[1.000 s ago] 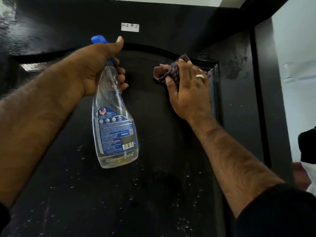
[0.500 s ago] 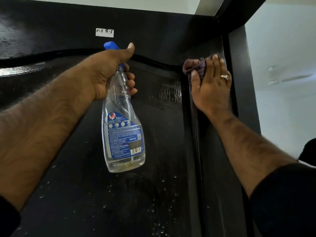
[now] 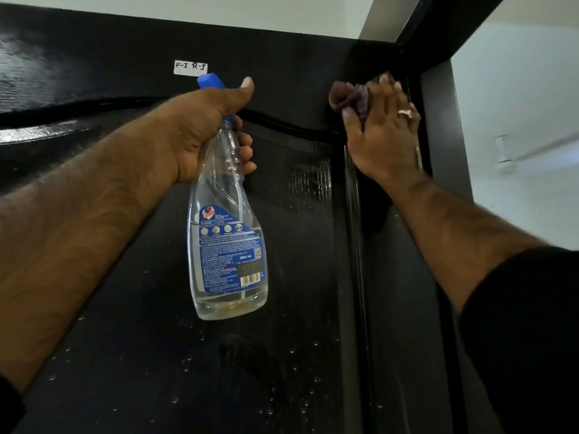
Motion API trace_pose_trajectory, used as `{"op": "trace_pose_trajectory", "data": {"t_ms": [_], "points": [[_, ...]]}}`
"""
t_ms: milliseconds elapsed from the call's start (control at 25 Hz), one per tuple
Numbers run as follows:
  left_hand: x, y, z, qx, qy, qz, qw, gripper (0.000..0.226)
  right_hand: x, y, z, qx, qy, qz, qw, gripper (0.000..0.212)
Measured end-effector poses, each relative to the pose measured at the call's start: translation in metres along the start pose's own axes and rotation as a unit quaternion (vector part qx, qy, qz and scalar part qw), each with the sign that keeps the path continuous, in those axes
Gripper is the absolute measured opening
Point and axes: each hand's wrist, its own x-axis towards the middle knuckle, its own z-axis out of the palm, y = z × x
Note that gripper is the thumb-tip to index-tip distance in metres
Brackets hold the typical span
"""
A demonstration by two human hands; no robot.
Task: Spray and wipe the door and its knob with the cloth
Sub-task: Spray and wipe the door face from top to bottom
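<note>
Black glossy wooden door (image 3: 282, 355), droplets on panel: wiping step at top right corner. Right hand (image 3: 380, 133), fingers spread flat, presses crumpled purple checked cloth (image 3: 351, 95) on door. Left hand (image 3: 200, 133) fingers wrap clear spray bottle (image 3: 227, 245); long axis near-vertical, blue nozzle up, facing door. Next, probably: wipe downward; knob not visible.

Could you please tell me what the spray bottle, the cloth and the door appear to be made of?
The spray bottle looks like clear glossy plastic: liquid shows through it, and it has a blue plastic trigger head. The cloth seems soft woven fabric, purplish, bunched in folds under the right hand. The door looks like wood with a glossy black finish: faint grain, reflections and droplets beading, though laminate is possible.
</note>
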Motion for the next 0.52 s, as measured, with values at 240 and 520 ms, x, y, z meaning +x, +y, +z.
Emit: {"op": "trace_pose_trajectory", "data": {"t_ms": [240,520], "points": [[0.001,0.005,0.004,-0.008,0.005,0.010,1.000,0.046,-0.029,-0.017,0.005,-0.005,-0.053,-0.258,0.965,0.073],[0.003,0.002,0.002,-0.009,0.004,0.012,1.000,0.046,0.034,0.030,-0.011,0.043,-0.038,0.019,0.998,0.077]]}}
